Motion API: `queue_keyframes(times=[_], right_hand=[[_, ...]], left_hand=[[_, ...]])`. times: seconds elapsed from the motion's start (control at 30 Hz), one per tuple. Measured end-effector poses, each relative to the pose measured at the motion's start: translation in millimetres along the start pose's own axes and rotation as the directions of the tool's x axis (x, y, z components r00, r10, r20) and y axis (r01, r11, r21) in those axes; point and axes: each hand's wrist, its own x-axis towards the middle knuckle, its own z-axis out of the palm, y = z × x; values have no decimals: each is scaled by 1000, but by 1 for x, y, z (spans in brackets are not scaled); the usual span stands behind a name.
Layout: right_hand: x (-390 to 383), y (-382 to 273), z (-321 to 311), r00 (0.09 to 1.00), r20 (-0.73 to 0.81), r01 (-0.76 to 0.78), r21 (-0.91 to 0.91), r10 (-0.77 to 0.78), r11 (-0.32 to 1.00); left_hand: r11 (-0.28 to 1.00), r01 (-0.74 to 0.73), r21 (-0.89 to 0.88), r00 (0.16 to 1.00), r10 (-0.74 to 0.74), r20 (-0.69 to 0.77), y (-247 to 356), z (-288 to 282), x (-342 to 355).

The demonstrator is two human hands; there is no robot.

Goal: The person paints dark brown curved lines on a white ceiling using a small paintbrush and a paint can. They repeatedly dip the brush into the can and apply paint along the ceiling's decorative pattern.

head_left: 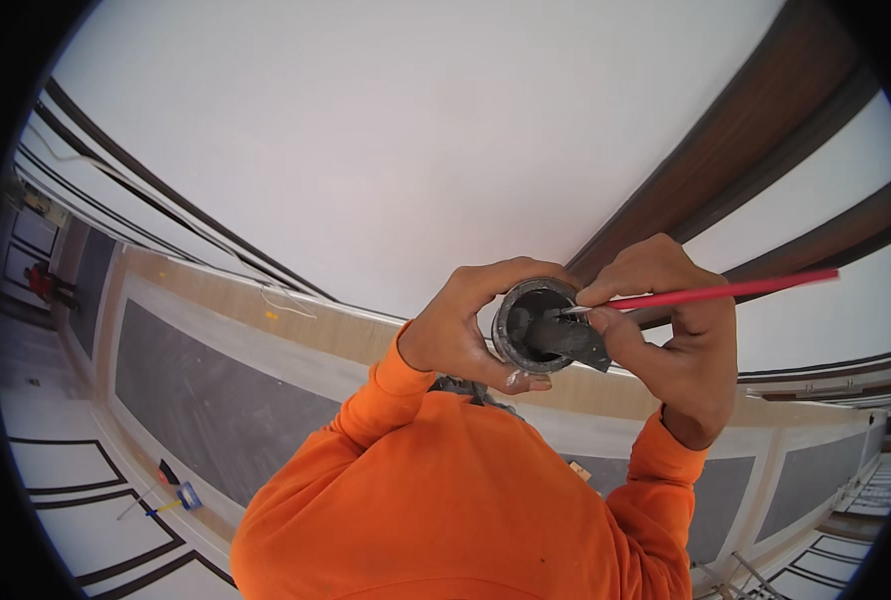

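Note:
My left hand (463,325) is wrapped round a small round cup (503,340) with a dark, paint-smeared inside. A dark strip (578,342) sticks out over the cup's right side; I cannot tell what it is. Between the thumb and fingers of my right hand (678,330) is a thin paintbrush with a red handle (731,288). Its handle points right, and its metal end reaches over the cup's mouth. The bristles are hard to make out against the dark inside. Light smears mark my left fingertips.
A white wall (366,140) with dark brown wooden moulding (716,130) rises before me. Below runs a floor with grey panels (216,385) and pale borders. A thin white cable (196,225) trails at left. A blue-and-yellow tool (186,496) lies lower left. A person in red (41,282) stands far left.

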Motion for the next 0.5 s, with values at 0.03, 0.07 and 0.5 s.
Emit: queue_keyframes(times=[0.03,0.07,0.5], right_hand=[[3,0,7,1000,7,16,-60,-15,998],[5,0,13,1000,21,26,-105,-24,994],[30,-11,57,986,159,111,-380,-54,918]], left_hand=[[1000,-2,20,1000,2,-5,1,-5,-3],[999,-8,42,1000,8,-6,0,-10,-5],[996,-17,83,997,23,-70,-8,-34,-24]])
